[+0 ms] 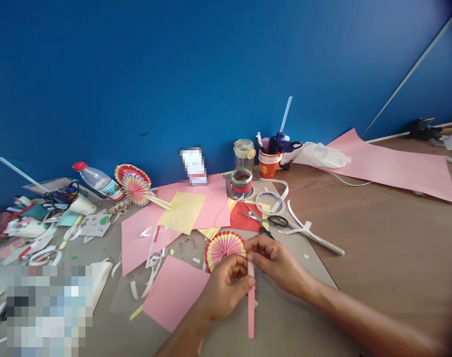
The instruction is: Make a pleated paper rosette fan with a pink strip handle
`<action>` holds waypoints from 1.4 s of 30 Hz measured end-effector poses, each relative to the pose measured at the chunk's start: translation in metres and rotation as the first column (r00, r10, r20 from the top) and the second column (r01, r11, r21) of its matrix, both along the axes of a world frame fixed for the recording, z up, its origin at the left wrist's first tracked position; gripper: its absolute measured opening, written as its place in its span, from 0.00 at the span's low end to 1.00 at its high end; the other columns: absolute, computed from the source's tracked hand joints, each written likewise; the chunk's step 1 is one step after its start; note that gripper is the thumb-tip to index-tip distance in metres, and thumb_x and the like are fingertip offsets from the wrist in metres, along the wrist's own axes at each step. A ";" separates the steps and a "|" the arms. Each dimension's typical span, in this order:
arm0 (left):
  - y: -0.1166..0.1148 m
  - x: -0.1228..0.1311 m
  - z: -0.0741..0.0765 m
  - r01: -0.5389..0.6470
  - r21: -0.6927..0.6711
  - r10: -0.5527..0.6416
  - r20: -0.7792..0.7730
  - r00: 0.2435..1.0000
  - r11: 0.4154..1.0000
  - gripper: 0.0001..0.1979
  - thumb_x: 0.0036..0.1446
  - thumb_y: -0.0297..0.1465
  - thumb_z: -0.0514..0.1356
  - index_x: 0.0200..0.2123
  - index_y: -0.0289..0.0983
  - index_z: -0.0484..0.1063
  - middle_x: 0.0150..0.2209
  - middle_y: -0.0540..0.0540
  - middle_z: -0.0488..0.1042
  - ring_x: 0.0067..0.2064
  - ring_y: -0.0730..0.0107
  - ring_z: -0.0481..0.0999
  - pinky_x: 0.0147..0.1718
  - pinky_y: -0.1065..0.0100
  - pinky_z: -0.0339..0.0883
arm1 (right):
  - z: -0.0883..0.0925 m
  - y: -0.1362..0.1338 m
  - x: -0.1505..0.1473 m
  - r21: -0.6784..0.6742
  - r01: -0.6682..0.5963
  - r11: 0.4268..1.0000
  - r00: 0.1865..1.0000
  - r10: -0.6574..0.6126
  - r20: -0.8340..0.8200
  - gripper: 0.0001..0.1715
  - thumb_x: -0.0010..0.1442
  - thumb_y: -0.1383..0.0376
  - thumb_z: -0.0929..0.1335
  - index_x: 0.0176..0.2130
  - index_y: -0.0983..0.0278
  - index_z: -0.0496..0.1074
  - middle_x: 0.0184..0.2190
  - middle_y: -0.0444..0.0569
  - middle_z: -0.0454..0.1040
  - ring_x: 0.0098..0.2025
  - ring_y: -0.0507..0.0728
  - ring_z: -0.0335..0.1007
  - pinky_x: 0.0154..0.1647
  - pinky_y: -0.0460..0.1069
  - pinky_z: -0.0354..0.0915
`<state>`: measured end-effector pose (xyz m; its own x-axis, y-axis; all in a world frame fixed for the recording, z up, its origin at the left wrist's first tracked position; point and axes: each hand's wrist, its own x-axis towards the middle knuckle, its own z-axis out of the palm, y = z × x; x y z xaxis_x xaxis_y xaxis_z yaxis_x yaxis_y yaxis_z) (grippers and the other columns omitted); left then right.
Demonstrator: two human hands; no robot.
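Observation:
Between both hands hangs a narrow pink paper strip [251, 312], its lower end pointing toward me. My left hand [229, 287] pinches it from the left with thumb and fingers closed. At its upper end, my right hand [272, 258] also pinches, fingertips together. Just beyond the hands lies a pleated paper fan [226, 247] in pink, yellow and red, its lower part covered by my left hand. A square pink sheet [177, 292] lies left of my left forearm. Past my right hand are scissors [278, 220] with black handles.
Farther back stand a clear lidded jar [244, 153] and red paper cups [268, 166] holding a blue glue gun [281, 142]. Another fan [138, 186], a bottle [99, 181] and paper scraps crowd the left. A large pink sheet [400, 166] lies right, along the blue wall [226, 74].

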<state>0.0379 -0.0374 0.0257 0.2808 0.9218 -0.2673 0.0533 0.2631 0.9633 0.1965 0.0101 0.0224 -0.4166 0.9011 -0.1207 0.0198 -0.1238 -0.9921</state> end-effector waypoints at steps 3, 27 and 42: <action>0.001 0.001 0.004 -0.010 -0.019 0.009 -0.021 1.000 1.000 0.07 0.52 0.30 0.62 0.34 0.35 0.69 0.28 0.50 0.69 0.31 0.73 0.68 0.32 0.71 0.62 | 0.002 0.001 0.001 -0.111 0.029 0.993 0.996 -0.038 -0.079 0.16 0.51 0.57 0.70 0.36 0.65 0.67 0.22 0.40 0.65 0.23 0.49 0.59 0.24 0.45 0.57; 0.007 -0.021 0.012 -0.004 0.125 0.033 -0.229 0.973 0.992 0.11 0.58 0.36 0.58 0.41 0.37 0.71 0.36 0.45 0.74 0.39 0.67 0.73 0.39 0.67 0.68 | -0.005 0.019 0.022 -0.532 -0.413 0.739 0.865 0.137 -0.482 0.14 0.48 0.61 0.74 0.27 0.67 0.68 0.18 0.44 0.73 0.14 0.45 0.58 0.17 0.42 0.51; -0.005 -0.012 0.002 0.208 0.952 0.793 -0.301 0.529 0.223 0.15 0.49 0.19 0.62 0.39 0.41 0.73 0.45 0.40 0.68 0.50 0.55 0.65 0.48 0.53 0.62 | -0.011 0.004 0.000 -0.093 0.169 0.981 0.963 -0.184 -0.194 0.14 0.54 0.57 0.69 0.26 0.64 0.66 0.17 0.39 0.63 0.18 0.46 0.54 0.20 0.44 0.51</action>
<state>0.0255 -0.0425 0.0282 0.1206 0.5794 0.8060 0.8752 -0.4452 0.1891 0.1962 0.0137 0.0112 -0.2742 0.9540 -0.1209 -0.2080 -0.1816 -0.9611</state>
